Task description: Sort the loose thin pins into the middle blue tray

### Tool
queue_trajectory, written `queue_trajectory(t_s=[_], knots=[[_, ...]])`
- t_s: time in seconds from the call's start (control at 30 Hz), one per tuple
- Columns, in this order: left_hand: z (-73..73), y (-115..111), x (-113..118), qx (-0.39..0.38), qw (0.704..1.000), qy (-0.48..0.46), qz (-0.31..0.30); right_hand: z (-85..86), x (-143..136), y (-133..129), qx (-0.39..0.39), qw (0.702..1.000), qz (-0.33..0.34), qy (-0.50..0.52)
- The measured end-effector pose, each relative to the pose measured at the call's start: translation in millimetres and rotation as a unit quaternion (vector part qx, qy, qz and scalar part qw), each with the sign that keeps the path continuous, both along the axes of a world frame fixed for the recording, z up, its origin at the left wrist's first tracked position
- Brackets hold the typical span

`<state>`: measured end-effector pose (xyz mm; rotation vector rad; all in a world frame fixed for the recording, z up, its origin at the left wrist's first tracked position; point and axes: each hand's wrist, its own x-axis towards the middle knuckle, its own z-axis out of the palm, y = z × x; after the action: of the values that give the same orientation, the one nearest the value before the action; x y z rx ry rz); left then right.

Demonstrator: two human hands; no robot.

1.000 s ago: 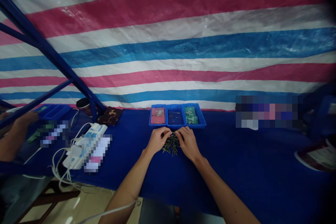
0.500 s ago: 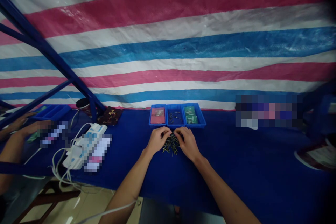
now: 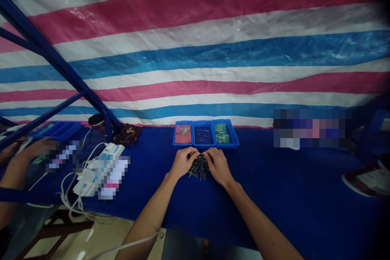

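Observation:
A loose pile of thin, dark and brassy stick-like pieces (image 3: 199,169) lies on the blue table (image 3: 189,207). Over its left side my left hand (image 3: 183,162) is closed, thumb and forefinger pinched at the pile's top edge. My right hand (image 3: 218,164) pinches the same way from the right. What sits between the fingertips is too small to make out. Just beyond my hands stand three joined blue trays: the left tray (image 3: 174,133) holds a pink packet (image 3: 183,135), the middle tray (image 3: 203,145) some thin pieces, the right tray (image 3: 234,138) green packets (image 3: 222,134).
To the left are a white power strip (image 3: 88,183) with cables, a dark brown packet (image 3: 128,134) and a blue metal frame (image 3: 65,69). Another person's hand (image 3: 36,148) works at the far left. A round container (image 3: 370,180) stands at the right.
My hands have hardly moved; the right one has shifted very slightly. At the far left, the other person's hands have moved a little to the left.

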<state>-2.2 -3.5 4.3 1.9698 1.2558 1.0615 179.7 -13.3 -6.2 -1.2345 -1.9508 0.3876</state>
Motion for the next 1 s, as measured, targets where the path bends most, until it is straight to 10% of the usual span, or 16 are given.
queue_trajectory(t_s=[1.0], knots=[[-1.9,0.0,0.4,0.001,1.000,-0.002,0.000,-3.4,1.0,0.6,-0.011,0.998,0.008,0.057]])
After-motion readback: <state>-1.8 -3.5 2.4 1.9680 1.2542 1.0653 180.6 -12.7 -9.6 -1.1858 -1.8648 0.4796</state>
